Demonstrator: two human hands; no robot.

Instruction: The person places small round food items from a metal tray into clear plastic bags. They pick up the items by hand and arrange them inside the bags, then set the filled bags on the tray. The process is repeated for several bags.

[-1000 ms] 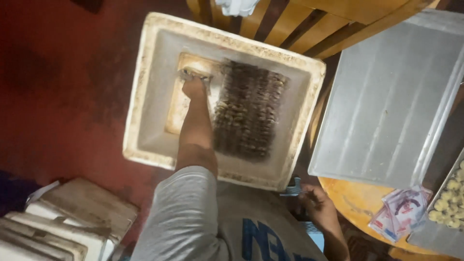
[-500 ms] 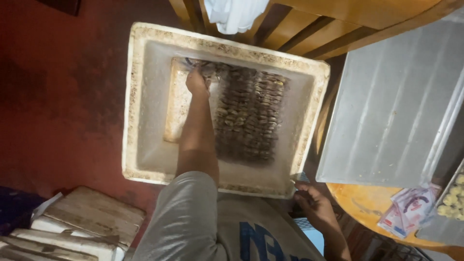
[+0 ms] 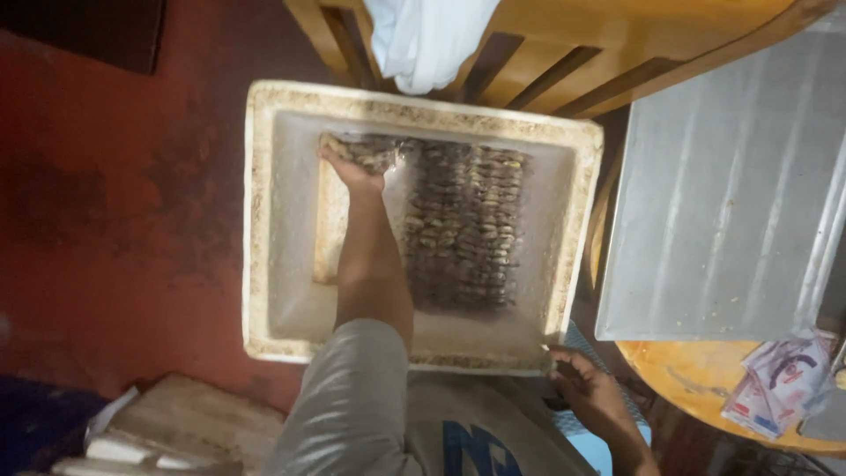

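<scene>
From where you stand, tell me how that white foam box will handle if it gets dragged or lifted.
The white foam box looks thick-walled and probably light for its size, so it should slide easily on the red floor. Its crumbly, stained rim suggests it may chip where the right hand touches it. The rows of small pieces inside add weight and could shift if it is tilted.

A white foam box [image 3: 264,220] sits open on the red floor, its rim stained and crumbly. Inside lies a flat sheet packed with rows of small dark-and-yellowish pieces [image 3: 463,225], covering the box's middle and right; its far-left corner [image 3: 357,150] is lifted slightly.
</scene>
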